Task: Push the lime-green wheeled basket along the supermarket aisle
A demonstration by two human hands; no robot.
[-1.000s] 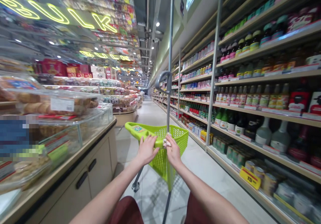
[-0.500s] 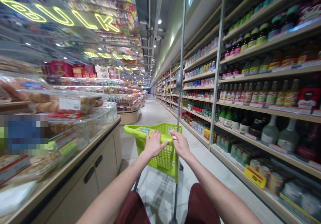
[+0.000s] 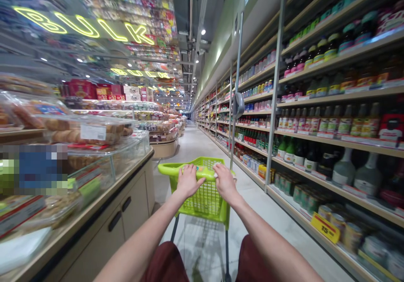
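A lime-green plastic mesh shopping cart [image 3: 205, 200] rolls in front of me on thin metal legs. Its wide handle [image 3: 192, 169] runs across the top rim. My left hand [image 3: 188, 182] is wrapped over the handle. Close beside it, my right hand [image 3: 225, 184] grips the same handle. A small white crumpled item, perhaps a tissue [image 3: 216, 168], shows at my right fingers. A tall thin metal pole [image 3: 237, 92] with a grey loop rises from the cart's right side.
A bakery counter [image 3: 94, 214] with wrapped bread under clear covers runs along my left. Shelves of bottles, jars and cans [image 3: 328, 122] line the right. A pale tiled aisle floor [image 3: 189, 147] stretches ahead between them, under a yellow neon BULK sign [image 3: 83, 26].
The cart has swung from a leftward tilt to nearly straight ahead, and its pole has shifted right in view. Both hands stay on the handle, and the shelves have slid slightly right.
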